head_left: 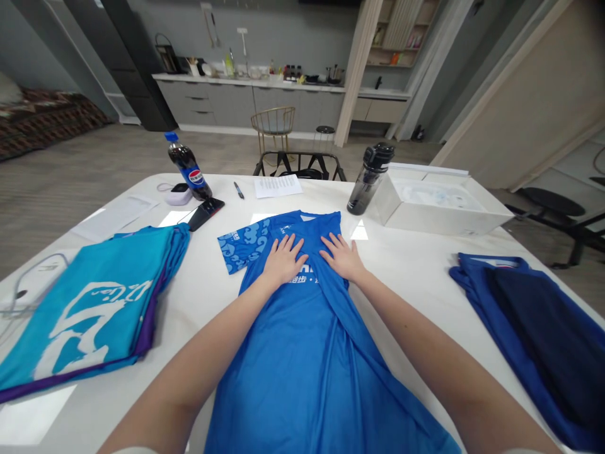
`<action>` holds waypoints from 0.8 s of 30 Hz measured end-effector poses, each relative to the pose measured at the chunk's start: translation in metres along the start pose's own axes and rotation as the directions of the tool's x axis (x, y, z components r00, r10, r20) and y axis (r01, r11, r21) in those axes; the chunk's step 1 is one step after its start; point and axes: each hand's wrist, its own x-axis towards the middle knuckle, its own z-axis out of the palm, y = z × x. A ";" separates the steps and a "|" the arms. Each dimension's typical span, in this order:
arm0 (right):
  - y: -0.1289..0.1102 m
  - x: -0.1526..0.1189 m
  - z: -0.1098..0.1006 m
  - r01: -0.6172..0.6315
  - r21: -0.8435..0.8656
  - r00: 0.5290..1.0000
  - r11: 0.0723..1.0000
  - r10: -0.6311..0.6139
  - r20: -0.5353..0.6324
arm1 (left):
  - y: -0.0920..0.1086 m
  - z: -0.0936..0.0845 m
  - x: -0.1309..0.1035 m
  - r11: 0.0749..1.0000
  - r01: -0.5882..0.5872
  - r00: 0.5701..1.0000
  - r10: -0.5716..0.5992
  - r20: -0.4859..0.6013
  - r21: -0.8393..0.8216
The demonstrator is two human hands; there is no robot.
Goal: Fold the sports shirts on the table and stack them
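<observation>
A blue T-shirt (283, 366) with white lettering lies on the white table in front of me, its collar away from me. Its left sleeve, patterned with light-blue swirls, is spread out, while the right side is folded inward over the chest. My left hand (285, 260) rests flat on the chest beside the lettering, fingers spread. On the folded right side lies my right hand (344, 256), fingers also apart. Loose creases run down the shirt's body, and its hem is out of view below.
Folded teal and purple shirts (108, 302) are stacked at left; dark blue clothes (534, 328) lie at right. Behind stand a cola bottle (189, 167), a phone (207, 213), a pen (239, 190), a paper sheet (278, 186), a dark tumbler (370, 180) and a white box (439, 214).
</observation>
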 end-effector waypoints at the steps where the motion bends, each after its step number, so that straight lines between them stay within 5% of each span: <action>1: 0.001 -0.010 0.002 -0.022 -0.014 1.000 1.000 0.022 0.018 | 0.000 0.001 -0.001 1.000 0.001 1.000 -0.001 0.011 -0.006; 8: 0.008 -0.065 -0.002 -0.055 0.002 0.998 0.998 0.055 0.012 | -0.001 -0.002 -0.001 0.999 0.006 0.999 -0.004 0.036 -0.036; 14: 0.012 -0.130 -0.007 0.014 0.272 0.999 0.962 -0.022 0.028 | 0.013 -0.013 -0.011 0.999 -0.050 0.996 0.052 -0.072 0.021; 24: 0.015 -0.249 -0.015 0.138 0.377 0.989 0.916 -0.148 -0.003 | 0.071 -0.032 -0.063 0.934 -0.312 0.938 0.332 -0.098 0.174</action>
